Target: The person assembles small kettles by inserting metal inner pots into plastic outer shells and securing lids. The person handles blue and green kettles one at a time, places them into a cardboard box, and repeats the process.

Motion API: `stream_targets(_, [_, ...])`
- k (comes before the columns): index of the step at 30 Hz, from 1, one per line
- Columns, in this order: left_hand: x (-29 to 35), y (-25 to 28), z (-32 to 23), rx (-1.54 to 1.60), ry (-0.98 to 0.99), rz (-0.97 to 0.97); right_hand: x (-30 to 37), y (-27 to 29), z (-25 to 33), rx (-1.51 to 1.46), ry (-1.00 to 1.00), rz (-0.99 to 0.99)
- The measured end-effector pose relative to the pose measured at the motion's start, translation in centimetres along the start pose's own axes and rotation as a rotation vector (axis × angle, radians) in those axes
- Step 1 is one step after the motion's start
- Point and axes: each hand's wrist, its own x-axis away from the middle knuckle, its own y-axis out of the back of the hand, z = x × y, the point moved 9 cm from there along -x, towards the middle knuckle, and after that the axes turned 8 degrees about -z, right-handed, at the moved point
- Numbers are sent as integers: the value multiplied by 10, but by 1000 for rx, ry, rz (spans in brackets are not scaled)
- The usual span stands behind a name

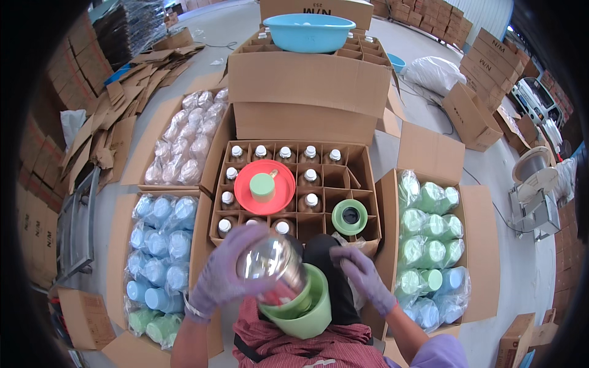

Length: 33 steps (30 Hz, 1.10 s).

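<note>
My gloved left hand point(228, 270) is wrapped round a shiny silver glass flask liner point(270, 264). The liner is tilted, its lower end at the mouth of a light green flask casing point(307, 328) on my lap. Right of the casing, my gloved right hand point(365, 273) hovers with fingers apart and slightly bent, holding nothing. Ahead stands a divided carton point(375, 199) with several white-capped silver liners in its cells. On top of it lie a red dish point(245, 190) bearing a green cup point(262, 185), and a green ring-shaped part point(338, 226) with a dark centre.
Left are cartons of bagged blue cups point(156, 245) and bagged pinkish pieces point(181, 144). A carton of bagged green cups point(423, 224) stands right. A blue basin point(310, 34) rests on a box beyond. Flattened cardboard point(116, 116) lies far left; a spool machine point(540, 196) stands far right.
</note>
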Motion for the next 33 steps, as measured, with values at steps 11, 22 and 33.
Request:
stream_targets(11, [178,-28,142,22,395,-52,65,-80,77,6,500,281])
stream_targets(22, [130,-88,189,225,104,-70,21,-101,192,48,778,460])
stream_targets(33, [93,-109,171,232,119,-162,24,-84,217,147,878,348])
